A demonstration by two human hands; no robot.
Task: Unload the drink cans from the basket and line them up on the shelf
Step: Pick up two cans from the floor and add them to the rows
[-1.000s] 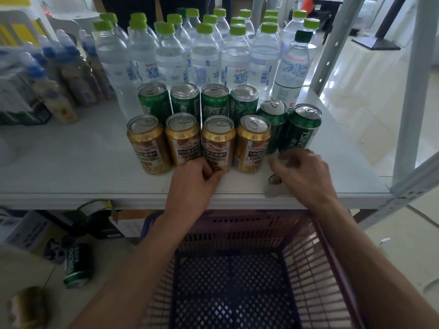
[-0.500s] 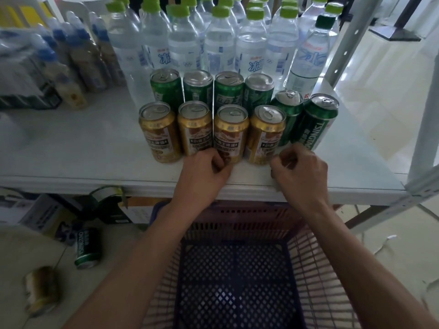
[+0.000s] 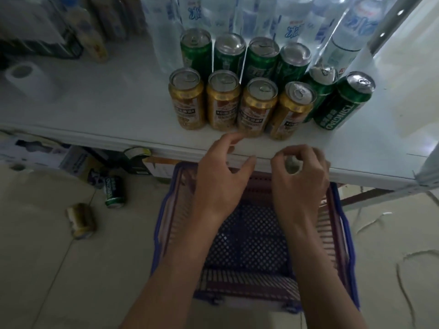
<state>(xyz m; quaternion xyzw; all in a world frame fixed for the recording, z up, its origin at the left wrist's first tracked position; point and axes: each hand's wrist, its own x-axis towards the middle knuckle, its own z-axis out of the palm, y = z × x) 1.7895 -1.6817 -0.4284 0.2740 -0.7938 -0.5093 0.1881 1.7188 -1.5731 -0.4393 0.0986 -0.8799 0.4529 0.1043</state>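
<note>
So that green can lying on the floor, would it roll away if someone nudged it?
Probably: the green can seems to lie on its round side on smooth tile. Its glossy wall may be slippery. Full or empty, I cannot tell.

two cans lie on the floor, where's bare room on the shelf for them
Widest bare shelf lies left of the gold cans, toward the paper roll. Smaller patch right of the rightmost green can. Behind the rows, water bottles crowd it.

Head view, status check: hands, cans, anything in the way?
Left hand empty, fingers loosely curled; right hand curled, contents unclear. Basket looks empty; ten cans standing on shelf. Nothing blocking; two stray cans on floor.
</note>
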